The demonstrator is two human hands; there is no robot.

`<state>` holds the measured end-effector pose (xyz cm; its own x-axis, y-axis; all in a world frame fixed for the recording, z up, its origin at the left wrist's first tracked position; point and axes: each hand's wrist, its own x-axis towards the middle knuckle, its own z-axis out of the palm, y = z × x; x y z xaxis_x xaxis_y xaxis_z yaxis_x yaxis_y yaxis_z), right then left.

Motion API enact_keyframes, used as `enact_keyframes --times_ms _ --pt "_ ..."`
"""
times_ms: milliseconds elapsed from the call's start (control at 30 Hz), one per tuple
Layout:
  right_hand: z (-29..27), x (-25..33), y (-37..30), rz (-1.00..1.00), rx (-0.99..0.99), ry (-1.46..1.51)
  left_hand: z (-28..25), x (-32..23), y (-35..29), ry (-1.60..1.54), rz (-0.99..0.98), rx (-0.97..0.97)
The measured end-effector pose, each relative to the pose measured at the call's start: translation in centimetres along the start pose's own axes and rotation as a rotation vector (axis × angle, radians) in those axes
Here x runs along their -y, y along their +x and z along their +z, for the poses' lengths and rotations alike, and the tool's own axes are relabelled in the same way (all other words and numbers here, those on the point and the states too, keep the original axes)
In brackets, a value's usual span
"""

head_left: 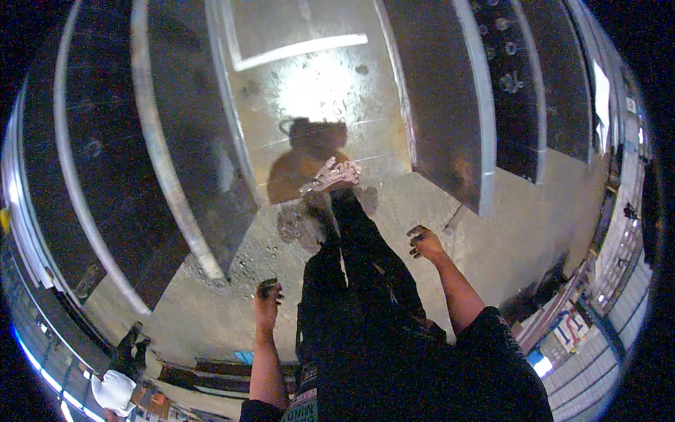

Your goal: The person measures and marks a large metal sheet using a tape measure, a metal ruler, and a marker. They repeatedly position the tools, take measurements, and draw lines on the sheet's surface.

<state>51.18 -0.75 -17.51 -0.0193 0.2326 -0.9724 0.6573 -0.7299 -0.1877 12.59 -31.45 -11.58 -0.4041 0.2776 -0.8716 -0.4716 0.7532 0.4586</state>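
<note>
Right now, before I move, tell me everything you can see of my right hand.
Your right hand is bare and seems to hold nothing. Its fingers curl loosely and point toward the picture's left, with a gap between them and the thumb; the fingertips look dark, though whether from dirt or shade I can't tell. A bare forearm leads up to it from the lower right. It hangs over the greyish floor, to the right of your legs, apparently touching neither.

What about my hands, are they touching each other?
No, your left hand and right hand hang well apart, one on each side of your dark trousers.
</note>
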Motion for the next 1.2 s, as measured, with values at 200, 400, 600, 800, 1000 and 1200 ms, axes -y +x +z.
enact_keyframes --times_ms 200,400,600,800,1000,1200 --pt "0.4 0.8 -3.2 -0.152 -0.051 -0.053 -4.7 3.6 -1.7 0.006 0.081 -0.070" --pt "0.4 -0.7 -3.4 -0.555 -0.371 -0.480 -9.4 8.2 1.0 0.054 0.056 -0.158" --pt "0.6 -11.0 -2.8 -0.503 -0.214 -0.402 -11.5 14.6 0.8 0.040 0.133 -0.077" --pt "-2.5 -20.5 4.5 -0.675 -0.039 -1.581 -9.9 18.0 1.8 0.167 0.157 -0.202" --pt "-17.8 -19.2 4.2 -0.333 -0.051 0.041 0.0 19.8 2.4 0.029 0.088 0.012" --pt "-22.2 -3.1 -4.0 -0.558 -0.275 0.100 1.7 15.2 1.4 0.031 -0.051 0.018"
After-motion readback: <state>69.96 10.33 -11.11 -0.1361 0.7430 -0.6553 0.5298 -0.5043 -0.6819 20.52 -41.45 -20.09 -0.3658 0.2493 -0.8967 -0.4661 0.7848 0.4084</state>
